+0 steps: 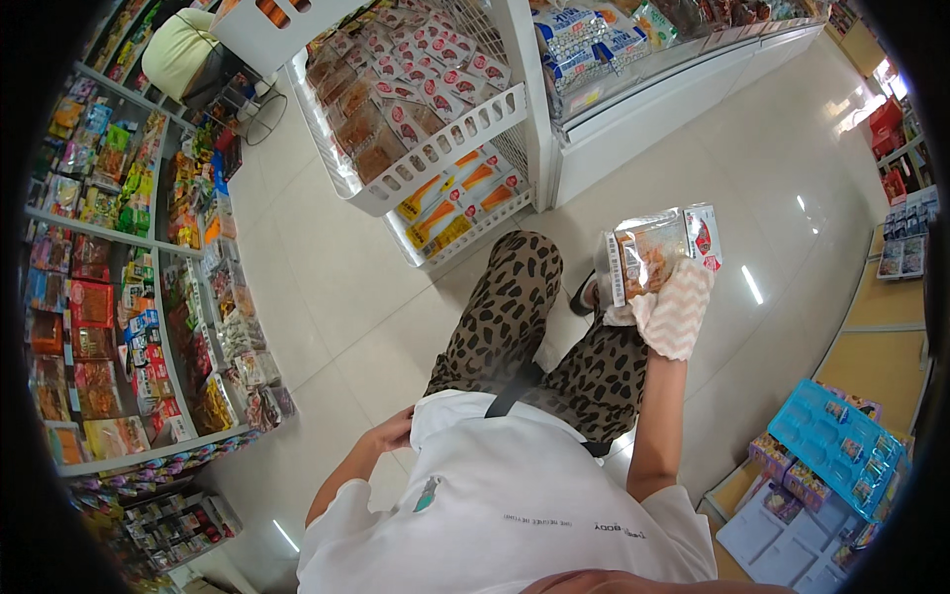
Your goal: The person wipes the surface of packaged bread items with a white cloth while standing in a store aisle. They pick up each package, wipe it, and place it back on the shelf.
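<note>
My right hand [677,308], wrapped in a pink-and-white zigzag cloth [674,327], grips a clear plastic packet of reddish-brown snack food [644,256] with a white, red-marked card end. The packet is held above the floor, to the right of my patterned trousers [505,312]. The fingers lie mostly hidden under the cloth. My left hand [401,428] rests at my waist against the hem of my white T-shirt; its fingertips are out of sight. In front, a white basket [445,145] holds rows of similar packets with white cards.
Below that basket, a lower one [460,245] holds orange-and-yellow packets. A glass-edged display case [668,82] stands front right. Snack shelves [111,234] line the left, where a person in a pale top [177,52] bends. A blue plastic tray [835,445] lies at the lower right.
</note>
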`<move>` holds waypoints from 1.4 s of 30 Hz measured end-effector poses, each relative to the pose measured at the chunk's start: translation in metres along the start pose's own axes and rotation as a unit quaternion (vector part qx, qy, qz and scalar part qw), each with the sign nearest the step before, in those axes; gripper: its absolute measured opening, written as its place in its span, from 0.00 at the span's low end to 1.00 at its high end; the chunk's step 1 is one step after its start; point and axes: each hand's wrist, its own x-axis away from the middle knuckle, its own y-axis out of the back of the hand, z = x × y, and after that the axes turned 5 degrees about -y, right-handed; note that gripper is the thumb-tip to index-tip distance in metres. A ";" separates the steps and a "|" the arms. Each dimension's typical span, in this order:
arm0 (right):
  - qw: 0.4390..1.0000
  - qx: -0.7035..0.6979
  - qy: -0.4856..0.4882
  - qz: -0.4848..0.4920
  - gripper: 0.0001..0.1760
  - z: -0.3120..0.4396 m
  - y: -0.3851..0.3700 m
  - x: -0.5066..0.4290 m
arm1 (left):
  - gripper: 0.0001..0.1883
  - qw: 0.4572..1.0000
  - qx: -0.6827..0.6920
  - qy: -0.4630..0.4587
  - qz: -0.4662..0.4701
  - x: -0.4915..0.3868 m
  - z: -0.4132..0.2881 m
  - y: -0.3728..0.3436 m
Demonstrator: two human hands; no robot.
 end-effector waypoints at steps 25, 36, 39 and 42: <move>0.976 -0.210 0.059 0.000 0.37 -0.036 -0.112 -0.070 | 0.38 0.968 -0.232 -0.091 0.012 -0.049 -0.044 -0.005; 0.969 -0.214 0.112 -0.058 0.16 -0.014 -0.125 -0.093 | 0.35 0.869 -0.441 0.151 -0.164 0.083 -0.059 0.055; 0.971 -0.214 0.097 -0.053 0.19 -0.026 -0.132 -0.093 | 0.30 0.907 -0.325 0.059 -0.262 0.071 -0.061 0.073; 0.984 -0.175 0.035 -0.018 0.23 -0.025 -0.132 -0.091 | 0.23 0.906 -0.308 -0.160 -0.240 -0.012 -0.109 0.059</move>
